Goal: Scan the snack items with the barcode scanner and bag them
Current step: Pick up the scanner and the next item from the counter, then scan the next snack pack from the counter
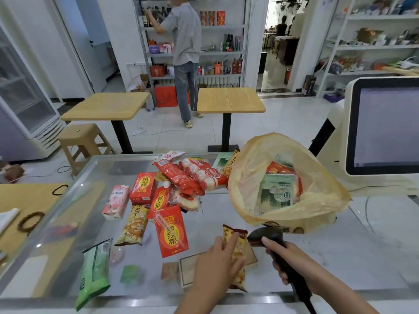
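Note:
My left hand holds a long yellow-brown snack packet upright above the glass counter. My right hand grips the black barcode scanner, whose head sits right beside the packet's top. An open yellow plastic bag stands behind the scanner, with a green packet and red packets inside. Loose snacks lie left of the bag: red drink cartons, a pink carton, a yellow packet, red-and-white sausage packs and a green bag.
A white checkout screen stands at the right behind the bag. Bracelets lie on the wooden shelf at left. Beyond the counter are two wooden tables, a stool, shelving and a person facing the shelves.

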